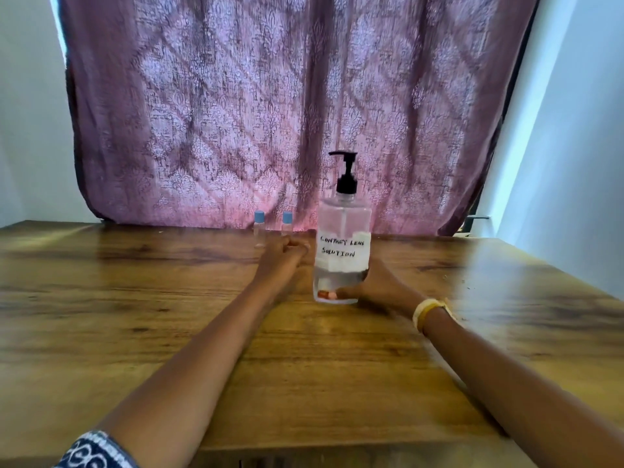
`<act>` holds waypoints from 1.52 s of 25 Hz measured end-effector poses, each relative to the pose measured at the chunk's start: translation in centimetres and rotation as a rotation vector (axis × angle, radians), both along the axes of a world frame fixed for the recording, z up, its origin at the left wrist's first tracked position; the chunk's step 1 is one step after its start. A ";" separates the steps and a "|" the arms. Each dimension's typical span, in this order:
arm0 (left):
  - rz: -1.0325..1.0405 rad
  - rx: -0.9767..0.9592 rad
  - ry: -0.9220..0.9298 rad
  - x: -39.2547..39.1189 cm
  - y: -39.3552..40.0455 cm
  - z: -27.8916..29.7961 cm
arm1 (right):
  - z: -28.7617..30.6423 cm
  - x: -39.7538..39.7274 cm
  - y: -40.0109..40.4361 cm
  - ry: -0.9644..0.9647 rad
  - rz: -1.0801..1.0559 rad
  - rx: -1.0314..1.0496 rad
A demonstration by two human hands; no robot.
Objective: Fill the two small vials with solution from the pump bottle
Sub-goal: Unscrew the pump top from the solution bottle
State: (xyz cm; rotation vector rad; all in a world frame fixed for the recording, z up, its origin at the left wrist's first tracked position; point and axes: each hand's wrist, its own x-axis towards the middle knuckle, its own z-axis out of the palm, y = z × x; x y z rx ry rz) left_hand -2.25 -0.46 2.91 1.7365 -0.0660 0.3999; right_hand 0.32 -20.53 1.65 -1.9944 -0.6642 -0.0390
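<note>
Her right hand (374, 287) grips the pump bottle (342, 244) low down, fingers partly hidden behind it; the left hand (283, 256), curled, blurs the vials (259, 228) just beyond.

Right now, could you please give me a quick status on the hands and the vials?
Right hand grips pump bottle base. Left hand reaching at right vial; grip unclear. Both vials capped, left vial untouched. Nothing in the way.

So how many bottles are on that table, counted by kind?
Small vials with blue caps: 2, left vial and right vial
Pump bottle: 1
Total: 3
</note>
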 end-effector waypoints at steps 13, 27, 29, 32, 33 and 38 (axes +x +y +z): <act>-0.411 -0.269 -0.132 -3.9 -1.8 3.4 | 5.6 -5.4 -1.8 0.155 0.307 -0.052; -0.358 -0.148 -0.366 -3.2 -2.6 3.4 | 18.1 -2.3 1.6 -0.207 0.053 -0.348; -0.357 -0.152 -0.359 -3.1 -2.4 3.3 | 17.5 -2.0 1.8 -0.214 0.096 -0.299; -0.356 -0.135 -0.321 -3.1 -2.1 3.5 | 16.1 -2.7 2.1 -0.230 0.255 -0.121; -0.338 -0.130 -0.316 -3.2 -2.1 3.7 | 15.8 -2.8 1.9 -0.244 0.294 -0.067; -0.289 -0.131 -0.342 -3.3 -1.9 3.9 | 15.1 -3.0 2.0 -0.292 0.325 0.021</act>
